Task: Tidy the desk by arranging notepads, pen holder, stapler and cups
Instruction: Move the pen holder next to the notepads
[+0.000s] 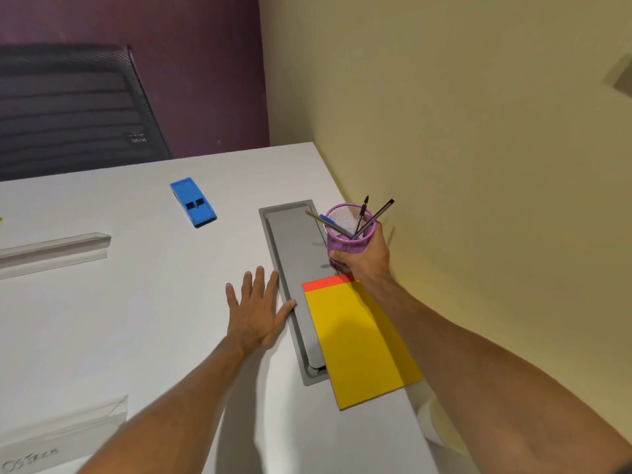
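Note:
My right hand (pixel 367 256) grips a purple mesh pen holder (pixel 347 230) with several pens in it, held near the desk's right edge by the yellow wall, just beyond a yellow notepad (pixel 359 340) with a red top strip. The notepad lies flat along the desk's right side. My left hand (pixel 256 309) rests flat on the white desk (pixel 154 319), fingers spread, holding nothing, its thumb at the edge of the grey cable tray. A blue stapler (pixel 193 201) lies farther back on the desk. A white cup (pixel 432 425) shows partly under my right forearm.
A grey recessed cable tray (pixel 290 268) runs lengthwise between my hands. Two clear acrylic stands sit at the left (pixel 54 251) and bottom left (pixel 65 436). A black mesh chair (pixel 75 107) stands behind the desk. The yellow wall borders the right side.

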Available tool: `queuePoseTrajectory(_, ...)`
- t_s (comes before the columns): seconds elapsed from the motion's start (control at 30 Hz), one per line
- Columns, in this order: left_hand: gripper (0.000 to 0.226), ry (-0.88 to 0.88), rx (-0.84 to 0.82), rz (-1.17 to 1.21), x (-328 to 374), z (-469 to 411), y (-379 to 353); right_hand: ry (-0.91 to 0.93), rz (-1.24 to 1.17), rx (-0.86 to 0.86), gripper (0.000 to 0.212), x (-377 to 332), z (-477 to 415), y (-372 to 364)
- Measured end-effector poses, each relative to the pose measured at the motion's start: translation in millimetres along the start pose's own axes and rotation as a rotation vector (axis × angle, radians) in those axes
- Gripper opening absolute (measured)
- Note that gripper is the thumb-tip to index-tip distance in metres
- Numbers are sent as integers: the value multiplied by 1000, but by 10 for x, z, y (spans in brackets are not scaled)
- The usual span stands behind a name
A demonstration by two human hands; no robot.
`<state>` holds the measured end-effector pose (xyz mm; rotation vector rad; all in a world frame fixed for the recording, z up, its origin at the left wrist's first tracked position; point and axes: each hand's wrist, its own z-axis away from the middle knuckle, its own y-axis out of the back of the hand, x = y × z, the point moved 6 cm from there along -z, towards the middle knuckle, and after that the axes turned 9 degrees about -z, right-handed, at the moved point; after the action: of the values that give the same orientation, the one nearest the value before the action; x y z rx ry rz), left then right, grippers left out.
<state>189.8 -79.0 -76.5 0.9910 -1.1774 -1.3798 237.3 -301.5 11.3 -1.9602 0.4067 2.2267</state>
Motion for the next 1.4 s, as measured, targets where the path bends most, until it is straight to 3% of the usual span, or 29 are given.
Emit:
queuePoseTrajectory(0.3, 76, 38, 109, -41, 1, 19, -121, -33, -87, 104, 95, 331, -260, -2)
queuePoseTrajectory(0.6, 76, 46, 118, -40, 10, 32, -109, -30, -132, 141, 98, 436, -324, 45)
queuePoseTrajectory(1.13, 77, 53, 137, -29, 12, 41, -108, 61, 56, 386, 97, 511, -225, 50)
queuePoseTrajectory(1.4, 77, 60, 141, -26, 10, 41, -116, 54, 82, 426, 95, 491, -193, 50)
